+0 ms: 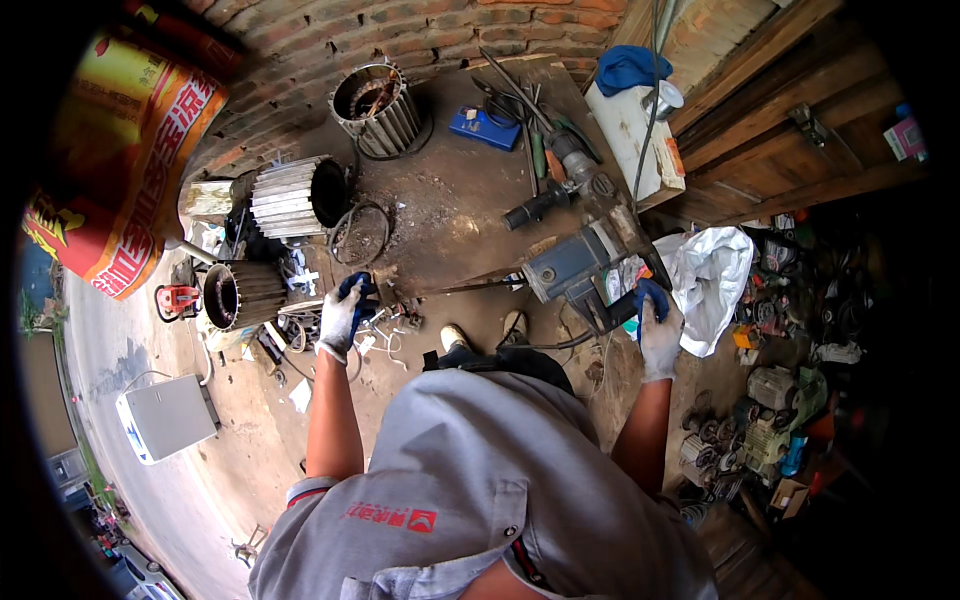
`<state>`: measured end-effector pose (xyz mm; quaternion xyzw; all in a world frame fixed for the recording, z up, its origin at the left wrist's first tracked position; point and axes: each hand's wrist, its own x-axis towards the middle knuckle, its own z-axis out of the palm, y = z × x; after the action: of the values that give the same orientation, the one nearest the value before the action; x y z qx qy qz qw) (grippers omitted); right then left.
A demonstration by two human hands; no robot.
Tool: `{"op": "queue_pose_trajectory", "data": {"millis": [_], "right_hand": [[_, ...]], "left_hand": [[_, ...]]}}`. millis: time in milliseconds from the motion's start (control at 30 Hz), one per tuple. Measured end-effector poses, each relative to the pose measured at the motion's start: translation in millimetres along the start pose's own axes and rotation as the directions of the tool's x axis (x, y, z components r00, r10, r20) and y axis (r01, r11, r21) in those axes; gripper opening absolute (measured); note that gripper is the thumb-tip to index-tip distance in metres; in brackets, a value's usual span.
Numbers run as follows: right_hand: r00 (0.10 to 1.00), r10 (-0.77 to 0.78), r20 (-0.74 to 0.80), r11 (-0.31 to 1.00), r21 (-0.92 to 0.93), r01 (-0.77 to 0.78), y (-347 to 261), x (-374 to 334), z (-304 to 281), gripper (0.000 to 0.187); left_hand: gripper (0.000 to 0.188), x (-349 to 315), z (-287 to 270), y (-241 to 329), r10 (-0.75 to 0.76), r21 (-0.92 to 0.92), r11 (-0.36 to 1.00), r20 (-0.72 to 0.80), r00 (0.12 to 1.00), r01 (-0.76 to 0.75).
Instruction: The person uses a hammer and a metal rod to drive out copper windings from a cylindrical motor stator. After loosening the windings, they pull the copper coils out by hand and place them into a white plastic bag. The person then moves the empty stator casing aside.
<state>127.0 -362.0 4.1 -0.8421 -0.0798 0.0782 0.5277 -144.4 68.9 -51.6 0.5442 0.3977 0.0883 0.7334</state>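
A white glove with blue finger coating covers my left hand (343, 315). Its fingers are curled together near the workbench's front left corner, and anything inside them is hidden. On the right, my gloved right hand (658, 330) closes at the black rear handle of a large grey-blue demolition hammer (568, 264); the fingers partly hide the contact. The hammer lies across the right side of the workbench (440, 220), its black side grip (535, 210) pointing left. A thin dark rod (475, 286) lies along the front edge between my hands.
Finned motor housings (375, 115) stand and lie at the left and back, beside a cable loop (360, 235). A blue case (485, 128) and hand tools are at the back. A white sack (712, 280) and piled motors (770, 390) are on the right. Scraps litter the floor at left.
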Motion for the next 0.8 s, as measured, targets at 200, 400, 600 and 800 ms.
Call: {"op": "queue_pose_trajectory", "data": {"millis": [200, 400, 600, 800], "right_hand": [[0.997, 0.077, -0.019, 0.995, 0.07, -0.075, 6, -7, -10, 0.023], [0.977, 0.151, -0.153, 0.98, 0.153, -0.127, 17, -20, -19, 0.026], [0.95, 0.245, -0.195, 0.957, 0.205, -0.205, 11, -34, -47, 0.026], [0.951, 0.173, -0.256, 0.985, 0.038, -0.169, 7, -61, -49, 0.027]], "left_hand": [[0.033, -18, 29, 19, 0.014, 0.055, 0.998, 0.014, 1.0, -0.015], [0.034, -20, 42, 22, 0.04, 0.114, 0.992, 0.071, 0.997, -0.048], [0.035, -20, 46, 24, 0.001, 0.128, 0.992, 0.125, 0.992, -0.017], [0.038, -37, 33, 33, 0.047, 0.094, 0.994, 0.162, 0.986, -0.063]]}}
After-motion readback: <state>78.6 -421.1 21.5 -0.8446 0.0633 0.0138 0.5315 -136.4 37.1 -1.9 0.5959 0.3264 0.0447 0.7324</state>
